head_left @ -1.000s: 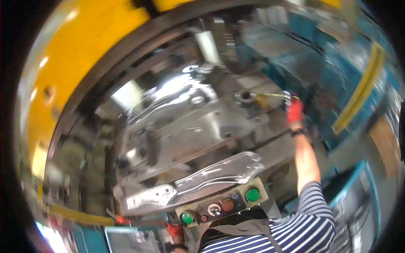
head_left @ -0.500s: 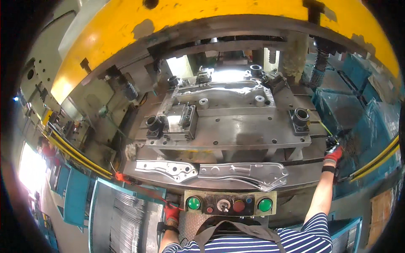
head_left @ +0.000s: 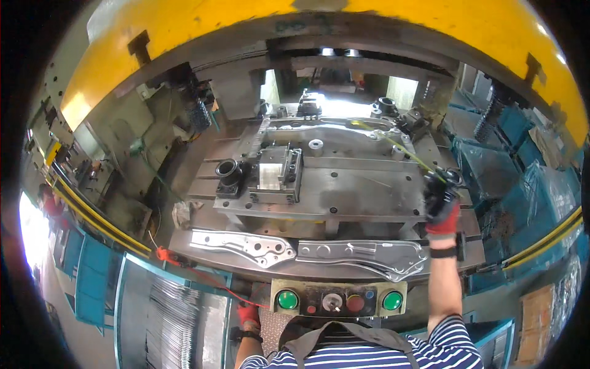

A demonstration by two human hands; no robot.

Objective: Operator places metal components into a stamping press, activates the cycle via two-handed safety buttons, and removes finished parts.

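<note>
My right hand [head_left: 441, 206], in a red and black glove, is closed round the end of a thin yellow-green rod [head_left: 410, 154]. The rod slants up and left, its far tip over the long formed metal part [head_left: 332, 128] at the back of the press die [head_left: 362, 184]. My left hand [head_left: 248, 315], in a red glove, hangs low beside the control box, close to a red cord [head_left: 212, 278]; its fingers are hidden. Two stamped metal parts, a left one [head_left: 243, 247] and a right one [head_left: 362, 255], lie along the press bed's front edge.
A control box [head_left: 338, 298] with two green buttons stands in front of me. At lower left, a teal-framed bin [head_left: 126, 289] holds several stacked metal sheets. The yellow press ram [head_left: 393, 9] hangs overhead. Guide posts [head_left: 228, 173] stand on the die. Yellow bars flank both sides.
My right hand has moved left and up from beyond the die's right side, bringing the yellow-green rod over the die. My left hand stays low, and the whole view has shifted slightly.
</note>
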